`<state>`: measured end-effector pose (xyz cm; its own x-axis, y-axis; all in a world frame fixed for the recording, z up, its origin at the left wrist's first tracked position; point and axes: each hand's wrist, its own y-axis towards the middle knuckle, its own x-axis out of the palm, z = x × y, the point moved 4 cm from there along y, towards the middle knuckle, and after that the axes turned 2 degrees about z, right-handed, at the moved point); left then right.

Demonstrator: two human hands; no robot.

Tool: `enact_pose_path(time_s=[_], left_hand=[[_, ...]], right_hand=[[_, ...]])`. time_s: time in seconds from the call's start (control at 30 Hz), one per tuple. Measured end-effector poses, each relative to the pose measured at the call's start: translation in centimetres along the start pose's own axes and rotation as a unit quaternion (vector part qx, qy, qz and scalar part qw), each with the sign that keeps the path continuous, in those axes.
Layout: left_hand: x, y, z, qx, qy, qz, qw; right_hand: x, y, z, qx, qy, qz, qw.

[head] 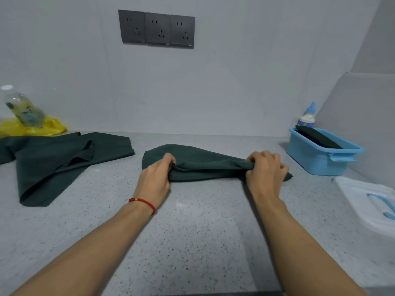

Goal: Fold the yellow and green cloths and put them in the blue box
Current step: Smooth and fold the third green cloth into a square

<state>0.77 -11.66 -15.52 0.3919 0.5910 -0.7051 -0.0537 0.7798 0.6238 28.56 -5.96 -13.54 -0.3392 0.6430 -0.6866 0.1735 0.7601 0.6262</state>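
A dark green cloth (205, 165) lies bunched on the grey speckled counter in the middle. My left hand (157, 176) grips its left end and my right hand (266, 171) grips its right end, with the fabric stretched between them. A second green cloth (57, 159) lies spread and rumpled at the left. A yellow cloth (32, 129) sits crumpled at the far left against the wall. The blue box (320, 161) stands at the right and holds a folded dark green cloth (318, 136) leaning inside it.
A clear plastic bottle (23, 110) rests on the yellow cloth. A small white bottle with a blue cap (307, 116) stands behind the blue box. A white lid with a blue handle (372, 201) lies at the right edge. Wall sockets (157, 28) are above.
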Motion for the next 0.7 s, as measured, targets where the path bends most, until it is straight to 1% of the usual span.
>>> enact_pose_path(time_s=[0.03,0.1,0.17,0.23,0.3,0.37,0.43,0.47,0.5,0.53,0.57,0.6,0.63,0.67,0.7], left_hand=[[-0.1,0.1,-0.3,-0.012,0.005,-0.002,1.0],[0.0,0.1,-0.5,-0.028,0.023,-0.017,0.999],[0.1,0.3,-0.5,-0.035,0.042,-0.019,0.998],[-0.1,0.5,-0.5,-0.044,0.053,-0.008,0.998],[-0.3,0.4,-0.3,-0.035,0.056,-0.009,0.998],[-0.9,0.0,0.1,-0.006,0.057,0.0,0.998],[-1.9,-0.6,0.3,0.027,0.018,0.019,0.999],[-2.6,-0.9,0.4,0.034,-0.022,0.022,0.999],[-3.2,-1.2,0.2,0.036,-0.071,0.014,0.997],[-3.7,-1.3,0.0,0.027,-0.125,-0.007,0.992],[-4.1,-1.4,-0.4,0.007,-0.179,-0.031,0.983],[-4.6,-1.5,-0.7,-0.02,-0.228,-0.053,0.972],[-5.0,-1.4,-0.9,-0.045,-0.257,-0.074,0.963],[-5.2,-1.2,-1.0,-0.068,-0.256,-0.095,0.96],[-5.4,-0.8,-1.0,-0.084,-0.225,-0.112,0.964]], right_hand=[[-0.5,0.2,1.1,0.027,0.012,0.003,1.0],[-1.2,0.4,3.3,0.044,0.008,0.001,0.999],[-1.9,0.3,5.0,0.033,-0.012,-0.001,0.999],[-2.7,0.0,6.1,0.018,-0.008,-0.002,1.0],[-3.3,-0.5,7.2,0.001,-0.002,-0.027,1.0],[-3.6,-1.1,8.0,-0.001,0.051,-0.065,0.997],[-4.4,-1.8,8.8,0.019,0.151,-0.101,0.983],[-4.9,-2.1,9.0,0.032,0.204,-0.121,0.971],[-5.3,-2.4,9.2,0.049,0.267,-0.139,0.952],[-5.8,-2.5,9.3,0.069,0.345,-0.146,0.925],[-6.1,-2.7,9.5,0.086,0.416,-0.135,0.895],[-6.3,-2.7,9.7,0.1,0.46,-0.108,0.876],[-6.6,-2.8,10.1,0.106,0.467,-0.076,0.875],[-6.8,-3.0,10.3,0.101,0.438,-0.056,0.891],[-6.8,-3.0,10.1,0.08,0.393,-0.059,0.914]])
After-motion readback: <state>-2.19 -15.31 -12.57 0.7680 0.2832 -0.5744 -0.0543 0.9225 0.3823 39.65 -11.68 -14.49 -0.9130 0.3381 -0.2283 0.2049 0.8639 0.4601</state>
